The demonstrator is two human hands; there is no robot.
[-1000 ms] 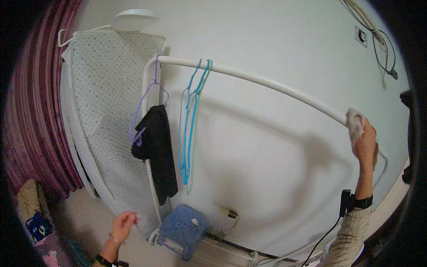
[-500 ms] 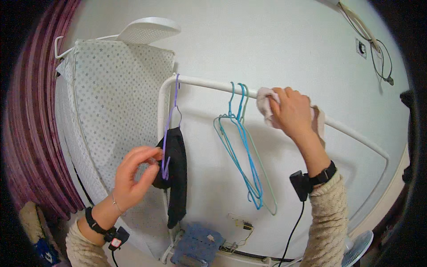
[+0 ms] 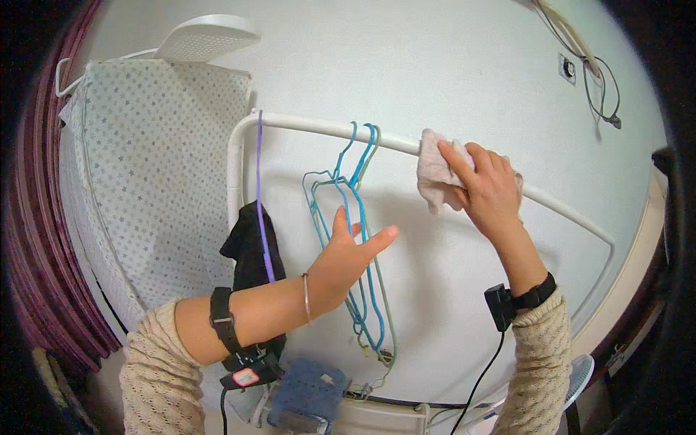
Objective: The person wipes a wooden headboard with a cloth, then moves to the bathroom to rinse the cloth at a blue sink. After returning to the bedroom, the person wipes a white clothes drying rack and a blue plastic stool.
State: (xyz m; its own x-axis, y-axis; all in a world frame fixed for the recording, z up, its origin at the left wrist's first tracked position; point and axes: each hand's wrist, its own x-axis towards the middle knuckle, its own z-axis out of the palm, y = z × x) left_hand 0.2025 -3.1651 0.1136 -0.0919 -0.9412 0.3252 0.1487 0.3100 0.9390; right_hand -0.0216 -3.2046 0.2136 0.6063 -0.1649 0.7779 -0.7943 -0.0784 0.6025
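My right hand (image 3: pixel 493 192) grips a pale pink cloth (image 3: pixel 433 177), which is folded over the white rail (image 3: pixel 312 125) of a clothes rack. Several blue and green hangers (image 3: pixel 378 293) hang from the rail left of the cloth. My left hand (image 3: pixel 337 268) is among these hangers, its thumb and fingers spread and nothing held. Some of its fingers are hidden by the hangers and the hand itself, so I cannot tell whether it presses on them. A purple hanger (image 3: pixel 262 196) hangs near the rail's left bend, beside a black garment (image 3: pixel 246 250). My left forearm covers part of that garment.
On the left, a star-patterned cover (image 3: pixel 167 167) drapes something tall, with a white perforated board (image 3: pixel 206 36) above it. A purple curtain (image 3: pixel 43 217) hangs farther left. Below are a blue box-like thing (image 3: pixel 308 395) and a fan (image 3: pixel 580 377). Cables (image 3: pixel 602 90) hang at upper right.
My left hand has moved right, from beside the purple hanger to the blue and green hangers, and its fingers have spread. The right hand keeps hold of the cloth. The view has shifted slightly.
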